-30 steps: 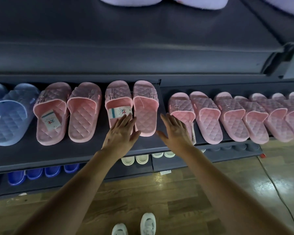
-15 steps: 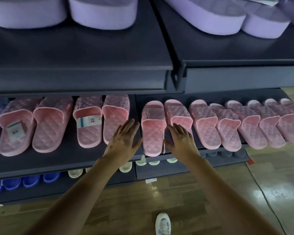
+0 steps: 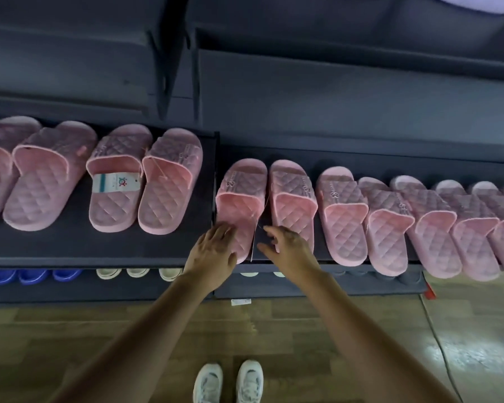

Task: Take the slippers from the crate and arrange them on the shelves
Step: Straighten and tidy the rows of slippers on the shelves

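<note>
two slippers, left slipper (image 3: 240,205) and right slipper (image 3: 294,205), lie on shelf (image 3: 245,151), long axes front to back, heels toward person. left hand (image 3: 213,253) rests flat and open-fingered on the left heel. right hand (image 3: 288,251) is loosely spread at the right heel and holds nothing.

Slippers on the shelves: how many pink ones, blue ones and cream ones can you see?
Pink quilted rubber slippers, middle shelf: 12, the end ones cut by the frame edge
Blue slippers, toes showing on the lower shelf: 3
Cream slippers, toes showing beside them: 5
Total: 20

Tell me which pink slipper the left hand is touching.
The pink slipper just right of the shelf joint; only its heel lies under the left hand.
</note>
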A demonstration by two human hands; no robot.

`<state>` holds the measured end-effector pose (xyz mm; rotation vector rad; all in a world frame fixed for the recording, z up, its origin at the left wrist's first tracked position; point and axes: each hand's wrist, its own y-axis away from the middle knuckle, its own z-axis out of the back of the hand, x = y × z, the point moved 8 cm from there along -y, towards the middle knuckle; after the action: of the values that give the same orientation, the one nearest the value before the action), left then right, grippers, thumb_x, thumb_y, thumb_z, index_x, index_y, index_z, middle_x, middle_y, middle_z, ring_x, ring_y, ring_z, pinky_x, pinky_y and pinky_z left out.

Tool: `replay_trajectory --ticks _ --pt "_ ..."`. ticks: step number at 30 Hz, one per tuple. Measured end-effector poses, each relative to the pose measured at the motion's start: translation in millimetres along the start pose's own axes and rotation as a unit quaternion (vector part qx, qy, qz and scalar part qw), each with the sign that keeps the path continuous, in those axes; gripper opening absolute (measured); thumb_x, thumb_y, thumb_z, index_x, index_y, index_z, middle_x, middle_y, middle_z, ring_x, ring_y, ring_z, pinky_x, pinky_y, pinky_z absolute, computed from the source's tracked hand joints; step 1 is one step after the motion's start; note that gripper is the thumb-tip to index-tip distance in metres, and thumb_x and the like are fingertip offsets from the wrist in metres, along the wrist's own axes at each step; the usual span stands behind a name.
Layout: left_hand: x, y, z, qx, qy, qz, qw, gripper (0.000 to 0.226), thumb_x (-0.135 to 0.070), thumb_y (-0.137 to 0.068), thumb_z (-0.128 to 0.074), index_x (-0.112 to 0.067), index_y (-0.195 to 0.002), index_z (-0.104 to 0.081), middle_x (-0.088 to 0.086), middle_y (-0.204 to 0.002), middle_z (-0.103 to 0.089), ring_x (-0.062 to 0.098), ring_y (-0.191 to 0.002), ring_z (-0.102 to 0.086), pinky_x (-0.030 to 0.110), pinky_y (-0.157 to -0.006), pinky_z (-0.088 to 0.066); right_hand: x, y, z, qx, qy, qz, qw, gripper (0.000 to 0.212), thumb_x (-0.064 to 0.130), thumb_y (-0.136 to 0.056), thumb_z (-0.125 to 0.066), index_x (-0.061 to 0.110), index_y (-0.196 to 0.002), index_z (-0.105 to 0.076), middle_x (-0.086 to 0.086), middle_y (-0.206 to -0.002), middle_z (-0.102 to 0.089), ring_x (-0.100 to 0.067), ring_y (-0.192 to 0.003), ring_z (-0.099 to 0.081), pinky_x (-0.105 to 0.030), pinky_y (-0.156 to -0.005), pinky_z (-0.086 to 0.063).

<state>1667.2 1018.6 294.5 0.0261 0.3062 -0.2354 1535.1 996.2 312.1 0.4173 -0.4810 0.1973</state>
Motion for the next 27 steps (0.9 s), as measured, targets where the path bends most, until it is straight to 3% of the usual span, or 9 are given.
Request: replay_trajectory --ticks 5,7,9,12,16,18,22,25,27 --pt "1.0 3.8 1.7 -0.031 0.006 -0.033 0.999 0.056 -0.010 -0.050 -0.085 -0.001 -0.102 -0.068 0.014 -0.105 -0.067 0.030 -0.095 -0.067 0.039 -0.077 -0.055 -1.6 -20.5 -18.0 -0.031 -0.072 -0.087 0.993 0.041 0.046 -0.082 -0.063 0.016 -0.109 -0.062 -0.002 -0.096 -0.070 -0.021 -0.088 -0.064 -0.033 -0.074 -0.051" --pt "1.0 5.9 1.6 -0.022 0.010 -0.054 0.998 0.062 -0.021 -0.049 -0.088 -0.001 -0.103 -0.067 0.015 -0.107 -0.066 0.031 -0.097 -0.066 0.040 -0.080 -0.054 -3.2 -25.1 -20.4 -0.056 -0.079 -0.115 0.989 0.028 0.037 -0.083 -0.063 0.013 -0.095 -0.064 -0.005 -0.089 -0.068 -0.024 -0.081 -0.062 -0.031 -0.064 -0.047" --pt "3.6 6.9 -0.7 -0.001 0.001 -0.070 0.998 0.071 -0.027 -0.044 -0.090 -0.001 -0.105 -0.066 0.016 -0.109 -0.065 0.031 -0.099 -0.066 0.040 -0.081 -0.054 -6.0 -26.5 -17.1 -0.087 -0.082 -0.133 0.984 0.017 0.025 -0.085 -0.057 0.011 -0.075 -0.058 -0.009 -0.075 -0.063 -0.026 -0.071 -0.055 -0.028 -0.056 -0.036" --pt "5.1 6.5 -1.0 0.005 -0.020 -0.071 0.997 0.071 -0.020 -0.040 -0.091 -0.002 -0.104 -0.067 0.015 -0.108 -0.065 0.030 -0.099 -0.066 0.036 -0.083 -0.053 -11.2 -22.8 -6.3 -0.119 -0.081 -0.146 0.979 0.032 0.019 -0.087 -0.051 0.017 -0.058 -0.039 0.001 -0.054 -0.040 -0.027 -0.063 -0.042 -0.030 -0.051 -0.027" --pt "3.4 2.3 -3.9 0.013 -0.020 -0.069 0.997 0.073 -0.021 -0.036 -0.093 -0.007 -0.103 -0.068 0.012 -0.100 -0.066 0.028 -0.088 -0.068 0.035 -0.071 -0.057 -23.4 -16.8 9.4 -0.139 -0.084 -0.146 0.976 0.034 0.015 -0.086 -0.050 0.020 -0.056 -0.034 0.003 -0.052 -0.037 -0.021 -0.058 -0.040 -0.029 -0.047 -0.025" --pt "1.8 0.0 -5.1 0.015 -0.018 -0.068 0.997 0.071 -0.023 -0.038 -0.093 -0.008 -0.103 -0.068 0.011 -0.098 -0.065 0.028 -0.086 -0.068 0.034 -0.067 -0.057 -31.6 -14.2 15.3 -0.143 -0.096 -0.145 0.974 0.032 0.018 -0.086 -0.052 0.020 -0.058 -0.037 0.001 -0.056 -0.044 -0.021 -0.059 -0.043 -0.028 -0.049 -0.028" --pt "-6.9 -3.8 -6.1 0.004 -0.011 -0.059 0.998 0.066 -0.022 -0.042 -0.091 -0.006 -0.102 -0.067 0.012 -0.095 -0.064 0.030 -0.087 -0.066 0.035 -0.064 -0.058 -49.7 -9.7 29.7 -0.172 -0.136 -0.133 0.966 0.011 0.024 -0.087 -0.060 0.014 -0.086 -0.065 -0.002 -0.080 -0.066 -0.020 -0.073 -0.059 -0.025 -0.059 -0.038" --pt "-13.6 -7.9 -10.5 0.001 0.006 -0.038 0.999 0.061 -0.021 -0.046 -0.090 -0.006 -0.101 -0.067 0.013 -0.098 -0.063 0.030 -0.087 -0.065 0.035 -0.061 -0.058 -69.7 -11.1 31.8 -0.183 -0.186 -0.134 0.956 0.016 0.020 -0.086 -0.063 0.009 -0.098 -0.067 -0.003 -0.095 -0.070 -0.019 -0.086 -0.065 -0.027 -0.061 -0.047" --pt "-16.1 -11.1 -14.5 0.010 0.010 -0.019 1.000 0.055 -0.025 -0.053 -0.087 -0.007 -0.101 -0.067 0.013 -0.101 -0.062 0.029 -0.090 -0.064 0.034 -0.062 -0.058 -77.8 -12.1 31.7 -0.188 -0.183 -0.124 0.957 0.021 0.016 -0.085 -0.065 0.009 -0.104 -0.067 -0.006 -0.103 -0.068 -0.020 -0.094 -0.063 -0.031 -0.071 -0.051"
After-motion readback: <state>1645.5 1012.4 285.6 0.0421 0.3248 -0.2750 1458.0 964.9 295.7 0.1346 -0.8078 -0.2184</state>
